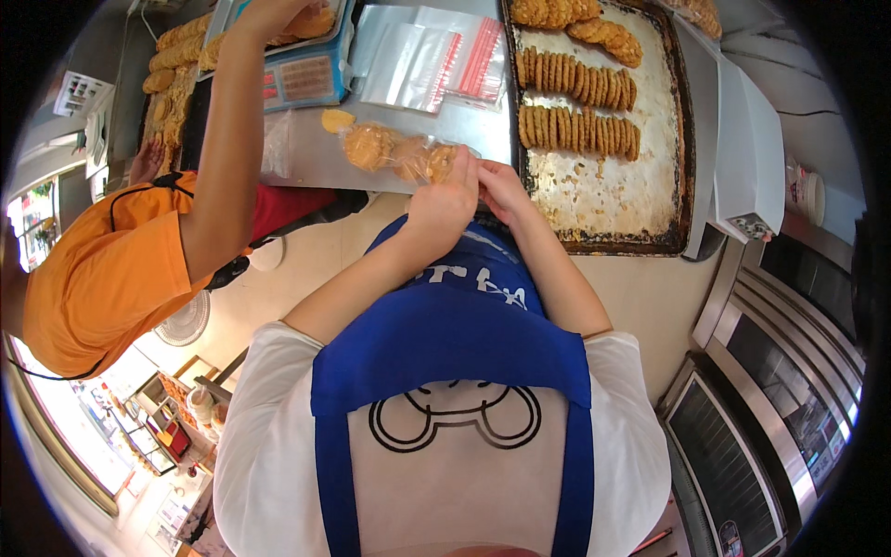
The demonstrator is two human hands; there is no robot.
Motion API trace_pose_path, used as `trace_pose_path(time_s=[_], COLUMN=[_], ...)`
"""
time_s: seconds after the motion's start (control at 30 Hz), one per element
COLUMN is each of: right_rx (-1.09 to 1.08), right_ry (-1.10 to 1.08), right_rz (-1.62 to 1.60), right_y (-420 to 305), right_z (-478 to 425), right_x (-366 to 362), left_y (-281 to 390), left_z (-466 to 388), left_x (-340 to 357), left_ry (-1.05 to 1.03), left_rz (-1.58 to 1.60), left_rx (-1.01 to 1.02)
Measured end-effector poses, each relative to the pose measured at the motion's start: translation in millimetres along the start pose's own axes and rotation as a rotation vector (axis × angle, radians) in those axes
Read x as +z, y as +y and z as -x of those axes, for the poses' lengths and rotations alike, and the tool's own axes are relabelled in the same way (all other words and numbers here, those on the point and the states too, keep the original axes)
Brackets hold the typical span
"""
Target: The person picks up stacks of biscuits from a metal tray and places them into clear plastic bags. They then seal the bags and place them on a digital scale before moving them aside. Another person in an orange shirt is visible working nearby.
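At the near edge of the metal table [306,150], my left hand [443,205] and my right hand [502,189] meet at the right end of a transparent plastic bag [398,159]. Fingers of both hands pinch it, though the exact grip is partly hidden behind my left fingers. Round nut-studded cookies [367,146] show through the film and rest on the tabletop. Just left of them lies a small yellow piece [338,121], perhaps a broken cookie. Flat zip-lock bags [418,66] with red strips are stacked beyond my hands.
A dark-rimmed baking tray [612,202] on the right carries rows of cookies [578,132] and loose crumbs. To the left, a person in an orange shirt [118,278] reaches an arm [230,139] over a second tray. Nearby sits a blue printed package [306,76]. Metal ovens [738,445] stand at right.
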State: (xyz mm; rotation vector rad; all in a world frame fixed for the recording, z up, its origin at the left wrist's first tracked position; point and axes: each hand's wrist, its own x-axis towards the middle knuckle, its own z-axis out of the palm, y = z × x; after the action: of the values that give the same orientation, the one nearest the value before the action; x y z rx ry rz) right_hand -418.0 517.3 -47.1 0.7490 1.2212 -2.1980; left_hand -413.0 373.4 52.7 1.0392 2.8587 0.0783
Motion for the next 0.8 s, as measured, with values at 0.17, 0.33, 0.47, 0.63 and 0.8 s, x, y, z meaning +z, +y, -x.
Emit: trace_pose_path(time_s=[0.17,0.33,0.47,0.63,0.8], right_rx=[0.008,-0.228,-0.642,-0.768,-1.273], right_ry=[-0.019,-0.062,0.014,-0.006,0.137], right_rz=[-0.103,0.035,0.752,1.375,1.593], right_y=[4,9,-12,-115,-132], right_z=[-2,-23,-20,89,118], right_x=[23,42,56,117,109], left_y=[1,-12,-35,-76,-102], left_z=[-5,0,2,22,47], left_x=[-9,-15,-34,-84,-59], left_ry=[-0.121,0.053,0.290,0.220,0.137], left_rz=[0.044,0.194,0.443,0.995,1.564], left_rx=[-0.019,0.033,0.031,-0.323,-0.510])
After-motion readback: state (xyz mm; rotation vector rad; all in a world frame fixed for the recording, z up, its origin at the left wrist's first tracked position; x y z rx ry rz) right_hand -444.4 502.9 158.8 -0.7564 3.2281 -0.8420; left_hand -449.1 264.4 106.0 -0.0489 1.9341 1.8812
